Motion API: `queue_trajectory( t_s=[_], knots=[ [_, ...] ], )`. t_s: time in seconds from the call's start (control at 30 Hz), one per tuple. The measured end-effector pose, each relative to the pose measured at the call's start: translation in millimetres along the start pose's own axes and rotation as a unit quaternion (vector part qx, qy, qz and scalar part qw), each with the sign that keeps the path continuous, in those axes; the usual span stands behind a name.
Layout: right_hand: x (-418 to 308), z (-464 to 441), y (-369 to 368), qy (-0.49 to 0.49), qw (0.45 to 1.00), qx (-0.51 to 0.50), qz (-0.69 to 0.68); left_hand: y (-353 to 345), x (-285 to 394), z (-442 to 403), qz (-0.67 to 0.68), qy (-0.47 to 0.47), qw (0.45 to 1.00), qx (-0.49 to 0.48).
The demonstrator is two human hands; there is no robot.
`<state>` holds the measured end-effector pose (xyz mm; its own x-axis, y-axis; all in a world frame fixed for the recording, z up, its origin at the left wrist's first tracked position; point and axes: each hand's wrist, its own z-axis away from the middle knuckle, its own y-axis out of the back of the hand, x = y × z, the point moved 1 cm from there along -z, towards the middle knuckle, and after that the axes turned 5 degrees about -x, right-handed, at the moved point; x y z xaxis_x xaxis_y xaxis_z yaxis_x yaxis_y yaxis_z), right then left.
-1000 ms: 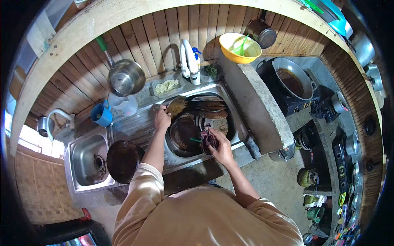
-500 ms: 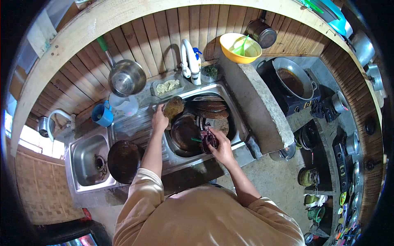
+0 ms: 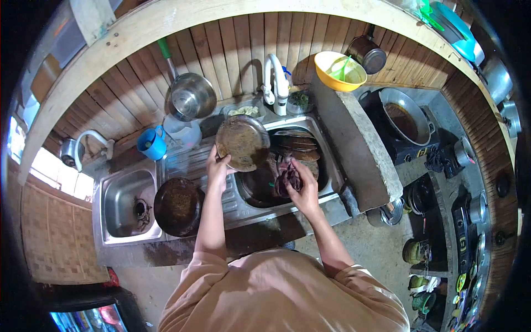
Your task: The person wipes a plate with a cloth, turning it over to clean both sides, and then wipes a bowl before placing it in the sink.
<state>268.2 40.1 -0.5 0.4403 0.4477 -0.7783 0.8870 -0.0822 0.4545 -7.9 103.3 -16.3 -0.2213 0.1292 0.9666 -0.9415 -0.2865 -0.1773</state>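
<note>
Broadly, the back is closed off by a slatted wall (image 3: pixel 232 55), and the right side by a concrete ledge (image 3: pixel 359 146) standing just beyond the sink, so sideways movement there is bounded by its upright face. Between them the counter is taken up by a large basin (image 3: pixel 332 169), a ridged drainboard (image 3: pixel 188 160) and a small basin (image 3: pixel 116 205) at the far left. Room for moving is left over the drainboard, between the left forearm and the mug (image 3: pixel 151 143), and along the front strip of the sink, whose near edge is followed closely by the person's body. A dark pan (image 3: pixel 178 206) is set at the small basin's right rim, near the left forearm. At the back edge the tap (image 3: pixel 279 86) is placed, its spout reaching toward the large basin. Inside that basin, dark plates (image 3: pixel 298 145) are piled along the far side. A round brown plate (image 3: pixel 243 142) is held raised over the basin's left rim, its broad face turned up to view; it is gripped at the near-left edge by the left hand (image 3: pixel 217 167), with the thumb laid over the rim and the forearm stretched forward. A dark, crumpled bundle (image 3: pixel 287 180) is clasped by the right hand (image 3: pixel 304 188) over the basin, with fingers bent and forearm angled inward. The hands are kept apart; whether the bundle is touching the basin's contents cannot be told.
</note>
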Motion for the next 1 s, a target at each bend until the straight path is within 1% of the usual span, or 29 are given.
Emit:
queue_trajectory(
  t_s=[0.07,0.13,0.17,0.2,0.27,0.3,0.33,0.4,0.47,0.5,0.53,0.6,0.67,0.73,0.77,0.87,0.93,1.0],
  knots=[
    [-6,-13,1,0.015,0.998,0.057,-0.006,-1,0,20,0.051,0.004,0.998,-0.037],
    [-15,-29,4,0.030,0.996,0.081,0.005,-2,-3,39,0.082,0.006,0.993,-0.090],
    [-17,-37,2,0.048,0.995,0.083,0.016,-5,-6,50,0.091,0.008,0.992,-0.092],
    [-21,-44,-1,0.067,0.994,0.086,0.027,-8,-6,59,0.097,0.008,0.988,-0.119],
    [-35,-54,-11,0.062,0.996,0.050,0.041,-15,-6,76,0.139,0.015,0.979,-0.147],
    [-38,-57,-18,0.079,0.996,0.002,0.036,-23,-2,85,0.156,0.004,0.975,-0.159],
    [-44,-51,-27,0.071,0.995,-0.038,0.056,-24,-1,89,0.143,0.001,0.976,-0.165],
    [-54,-44,-35,0.141,0.974,-0.136,0.110,-23,0,91,0.147,-0.020,0.978,-0.145],
    [-61,-28,-36,0.190,0.957,-0.189,0.114,-5,-1,87,0.151,-0.049,0.977,-0.142],
    [-64,-21,-33,0.202,0.951,-0.193,0.133,0,3,89,0.170,-0.050,0.973,-0.146],
    [-61,-17,-28,0.218,0.943,-0.193,0.158,2,12,97,0.157,-0.044,0.978,-0.127],
    [-52,-18,-17,0.209,0.931,-0.169,0.246,11,6,100,0.135,-0.043,0.981,-0.131],
    [-30,-29,-12,0.198,0.935,-0.136,0.260,12,4,108,0.127,-0.025,0.982,-0.140],
    [-31,-46,-10,0.196,0.946,-0.089,0.243,5,2,114,0.137,-0.008,0.979,-0.149],
    [-32,-53,-11,0.205,0.941,-0.080,0.256,3,3,116,0.133,0.002,0.979,-0.156],
    [-58,-64,-19,0.199,0.952,-0.090,0.213,-5,9,120,0.130,-0.009,0.977,-0.166],
    [-68,-60,-32,0.228,0.951,-0.109,0.177,-6,10,118,0.136,-0.011,0.976,-0.171],
    [-76,-50,-39,0.252,0.942,-0.164,0.146,-1,5,111,0.129,-0.016,0.977,-0.171]
  ],
)
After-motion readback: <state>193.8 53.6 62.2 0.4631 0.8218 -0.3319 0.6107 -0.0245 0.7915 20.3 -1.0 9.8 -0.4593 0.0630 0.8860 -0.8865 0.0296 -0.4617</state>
